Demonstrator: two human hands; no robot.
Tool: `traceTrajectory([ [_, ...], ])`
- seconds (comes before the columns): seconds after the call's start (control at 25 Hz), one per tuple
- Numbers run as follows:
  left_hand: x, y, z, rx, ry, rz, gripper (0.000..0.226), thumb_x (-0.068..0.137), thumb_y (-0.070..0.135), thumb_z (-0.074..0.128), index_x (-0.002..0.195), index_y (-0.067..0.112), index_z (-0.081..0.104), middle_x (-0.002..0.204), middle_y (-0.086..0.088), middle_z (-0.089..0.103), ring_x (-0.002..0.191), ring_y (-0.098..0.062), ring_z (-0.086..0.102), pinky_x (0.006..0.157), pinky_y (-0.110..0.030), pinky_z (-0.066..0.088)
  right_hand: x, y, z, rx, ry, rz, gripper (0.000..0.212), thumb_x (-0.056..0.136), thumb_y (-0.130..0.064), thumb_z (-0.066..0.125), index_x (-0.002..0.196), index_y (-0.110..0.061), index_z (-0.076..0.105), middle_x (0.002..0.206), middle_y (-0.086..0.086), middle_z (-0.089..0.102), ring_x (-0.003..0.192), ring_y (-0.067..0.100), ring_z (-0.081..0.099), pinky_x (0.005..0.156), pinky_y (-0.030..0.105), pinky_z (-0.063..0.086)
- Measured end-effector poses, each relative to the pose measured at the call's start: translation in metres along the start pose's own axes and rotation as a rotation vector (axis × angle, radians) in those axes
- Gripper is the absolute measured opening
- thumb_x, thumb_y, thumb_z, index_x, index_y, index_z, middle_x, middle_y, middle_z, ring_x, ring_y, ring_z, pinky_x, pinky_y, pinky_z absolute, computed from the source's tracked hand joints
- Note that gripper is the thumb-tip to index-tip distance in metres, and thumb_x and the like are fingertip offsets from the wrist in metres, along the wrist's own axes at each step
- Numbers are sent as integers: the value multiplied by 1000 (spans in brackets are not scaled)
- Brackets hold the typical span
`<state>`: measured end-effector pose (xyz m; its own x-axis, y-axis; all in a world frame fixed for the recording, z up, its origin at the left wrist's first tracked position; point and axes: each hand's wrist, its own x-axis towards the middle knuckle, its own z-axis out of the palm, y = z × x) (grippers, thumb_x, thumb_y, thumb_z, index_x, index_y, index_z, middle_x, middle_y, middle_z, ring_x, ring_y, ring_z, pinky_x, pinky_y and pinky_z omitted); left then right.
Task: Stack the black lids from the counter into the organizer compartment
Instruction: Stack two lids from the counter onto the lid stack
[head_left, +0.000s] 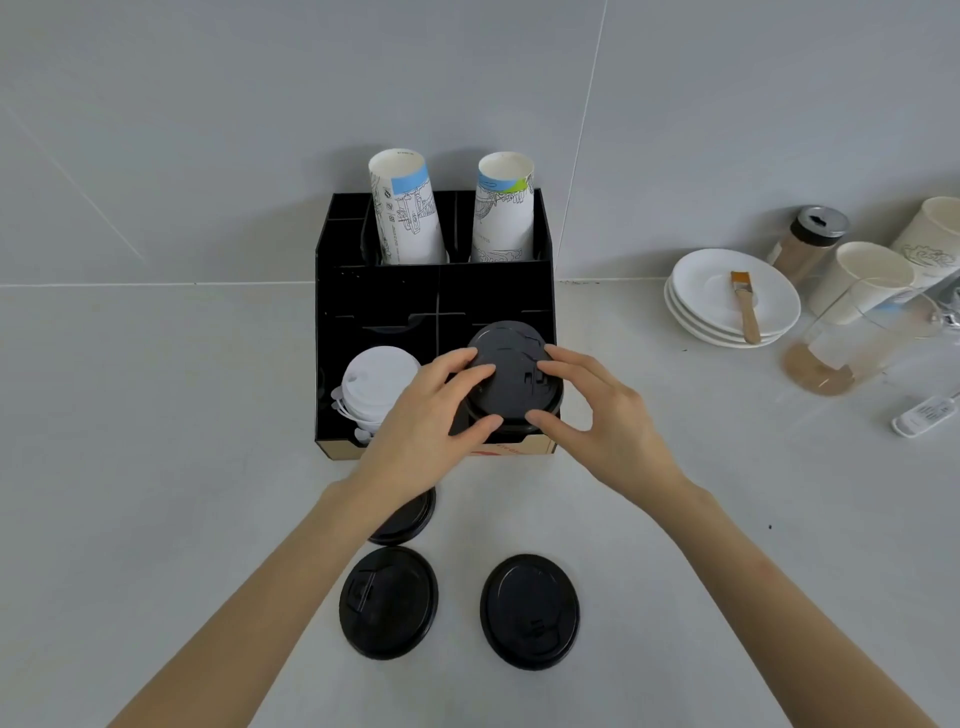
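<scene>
On my feed, the black organizer (332, 291) stands on the pale counter (156, 467) against the wall. In its front left compartment I see a stack of white lids (376, 384), and behind, two tall stacks of printed paper cups (408, 208) rise from the rear compartments.

My left hand (431, 415) reaches over the organizer's front edge, fingers and thumb pressed on the left side of the black lid stack (511, 369) that sits in the front right compartment. My right hand (602, 410) mirrors it on the other side, fingers on the top lid's right part and thumb at the near rim, so both hands grip the same stack between them.

Three black lids wait on the counter in front of the organizer: one (410, 514) half hidden under my left forearm, a second (388, 603) just below it, and a third (529, 612) to its right, lying apart from the others.

Farther right, near the wall, I see a pile of white saucers (696, 306) with a small brush (745, 306) resting on top, a shaker jar (810, 239), plain paper cups (862, 280) and a clear glass (852, 343) with a brownish bottom.
</scene>
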<state>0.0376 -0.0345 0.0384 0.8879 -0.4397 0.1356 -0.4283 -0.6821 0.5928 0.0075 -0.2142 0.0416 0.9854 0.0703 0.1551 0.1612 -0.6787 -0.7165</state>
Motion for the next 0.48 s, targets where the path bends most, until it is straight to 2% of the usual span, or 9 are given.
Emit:
traceTrajectory([
  [0.08,14,-4,-3,-4,16,-19,49,83,26,59,128,16,42,143,-4,36,132,-17,32,103,-20,21,15,2,-2,-10,-6,8,44,79,-23,65,121,-17,49,138,-1,46,123,13,45,95,7,24],
  [0.28,40,-16,1,9,16,-48,48,83,25,60,126,15,44,141,-6,39,131,-20,34,103,-24,25,43,12,-1,-52,-42,22,45,81,-23,63,122,-15,48,139,1,43,125,15,43,94,8,22],
  [0.48,51,-27,11,38,-11,-68,47,83,27,59,126,16,44,142,-5,38,130,-20,35,101,-22,24,54,22,7,-79,-71,51,45,81,-23,63,123,-12,47,139,3,42,123,20,44,97,20,29],
])
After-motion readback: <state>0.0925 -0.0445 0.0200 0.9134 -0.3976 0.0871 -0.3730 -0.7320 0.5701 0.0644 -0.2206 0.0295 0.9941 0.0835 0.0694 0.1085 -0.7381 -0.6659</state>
